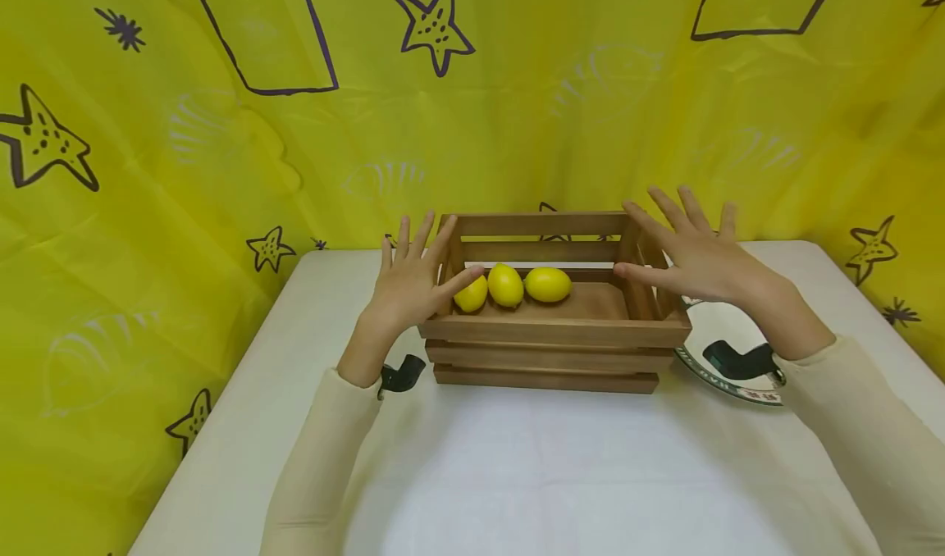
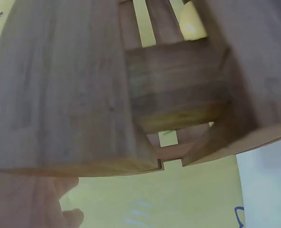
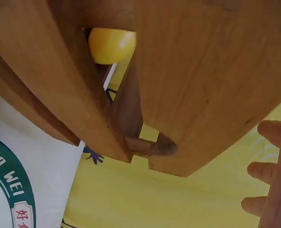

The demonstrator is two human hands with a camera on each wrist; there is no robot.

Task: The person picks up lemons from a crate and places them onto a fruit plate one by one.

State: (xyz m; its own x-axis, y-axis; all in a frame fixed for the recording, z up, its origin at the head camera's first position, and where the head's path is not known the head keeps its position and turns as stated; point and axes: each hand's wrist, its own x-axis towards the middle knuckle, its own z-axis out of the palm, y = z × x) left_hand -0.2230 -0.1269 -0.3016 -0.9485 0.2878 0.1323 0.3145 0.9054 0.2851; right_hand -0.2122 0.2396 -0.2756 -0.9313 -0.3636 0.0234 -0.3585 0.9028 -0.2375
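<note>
A slatted brown wooden crate (image 1: 550, 326) is framed on both short ends by the person's hands, and the step in hand is judged to be the approach to a two-sided hold. The left hand (image 1: 409, 281) is spread, fingers straight, at the crate's left end, its thumb lying over the top slat; the right hand (image 1: 690, 252) is likewise spread at the right end, thumb reaching inward over the rim. Nothing is gripped by either hand; whether the palms already touch the wood cannot be told.

The crate stands near the far edge of the white tabletop (image 1: 531, 466). Three yellow lemons (image 1: 509, 285) lie loose in a row on its floor, towards the back.

A firm hold would call for both palms to be pressed evenly on the end slats and the crate to be kept level, since the lemons can roll.

A round white plate with a green printed rim (image 1: 727, 351) lies just beside the crate's right end, partly under the right wrist. The yellow patterned curtain (image 1: 472, 105) hangs close behind. Open room is seen in front.
</note>
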